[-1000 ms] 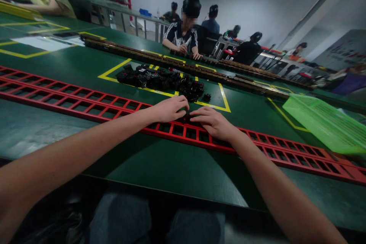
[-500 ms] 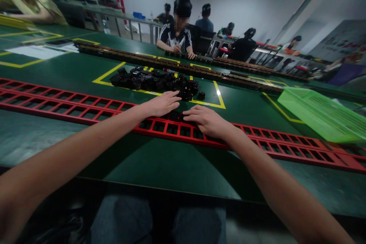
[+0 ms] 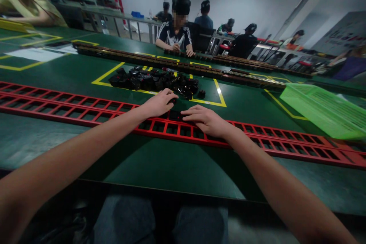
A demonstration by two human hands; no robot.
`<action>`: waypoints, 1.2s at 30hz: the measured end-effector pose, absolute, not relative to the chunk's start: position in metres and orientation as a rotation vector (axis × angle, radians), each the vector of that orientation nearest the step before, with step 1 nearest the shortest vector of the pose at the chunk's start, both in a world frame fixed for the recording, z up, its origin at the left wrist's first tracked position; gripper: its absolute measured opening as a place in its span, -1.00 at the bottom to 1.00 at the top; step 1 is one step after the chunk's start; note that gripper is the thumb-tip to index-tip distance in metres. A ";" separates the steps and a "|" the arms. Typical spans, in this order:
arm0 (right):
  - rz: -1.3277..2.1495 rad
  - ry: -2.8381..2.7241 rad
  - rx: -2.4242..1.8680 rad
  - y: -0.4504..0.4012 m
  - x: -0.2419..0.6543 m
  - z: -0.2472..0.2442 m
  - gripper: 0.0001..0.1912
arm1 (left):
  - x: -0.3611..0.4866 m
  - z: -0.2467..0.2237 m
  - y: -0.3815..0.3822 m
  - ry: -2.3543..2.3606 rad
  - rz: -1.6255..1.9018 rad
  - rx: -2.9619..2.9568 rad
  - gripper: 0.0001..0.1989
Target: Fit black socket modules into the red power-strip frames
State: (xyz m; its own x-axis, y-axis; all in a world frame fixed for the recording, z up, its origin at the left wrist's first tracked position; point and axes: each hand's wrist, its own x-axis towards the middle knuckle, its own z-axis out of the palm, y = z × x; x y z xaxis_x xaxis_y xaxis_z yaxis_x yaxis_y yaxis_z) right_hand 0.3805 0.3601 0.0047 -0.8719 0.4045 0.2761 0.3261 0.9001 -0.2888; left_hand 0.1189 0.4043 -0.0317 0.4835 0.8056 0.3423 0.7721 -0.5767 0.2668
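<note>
A long red slotted frame (image 3: 171, 129) lies across the green table. My left hand (image 3: 160, 103) is over its far edge, fingers curled and closed on a small black part (image 3: 173, 100). Another black part (image 3: 174, 115) sits at the frame between my two hands. My right hand (image 3: 204, 120) rests over the frame just right of that part, its fingers stretched out and the fingertips at the part's side. Beyond my hands is a pile of black parts (image 3: 154, 79) inside a yellow taped outline.
A green plastic basket (image 3: 323, 110) stands at the right. Long dark strips (image 3: 143, 59) run across the table behind the pile. White papers (image 3: 40, 53) lie at the left. A person (image 3: 175, 34) sits across the table; other people are farther back.
My left hand's fingers have curled in from a flatter, spread pose, and a small black part now shows at them. My right hand has hardly moved.
</note>
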 end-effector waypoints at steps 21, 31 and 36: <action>0.504 -2.418 -0.825 0.364 0.379 0.002 -0.61 | 0.124 -0.010 0.388 1.240 1.077 2.465 -0.81; 0.446 -2.393 -0.718 0.365 0.377 -0.003 -0.60 | 0.136 -0.007 0.367 0.630 1.009 2.762 -0.92; 0.430 -2.414 -0.719 0.364 0.377 -0.001 -0.82 | 0.138 -0.005 0.362 0.649 0.890 2.783 -0.90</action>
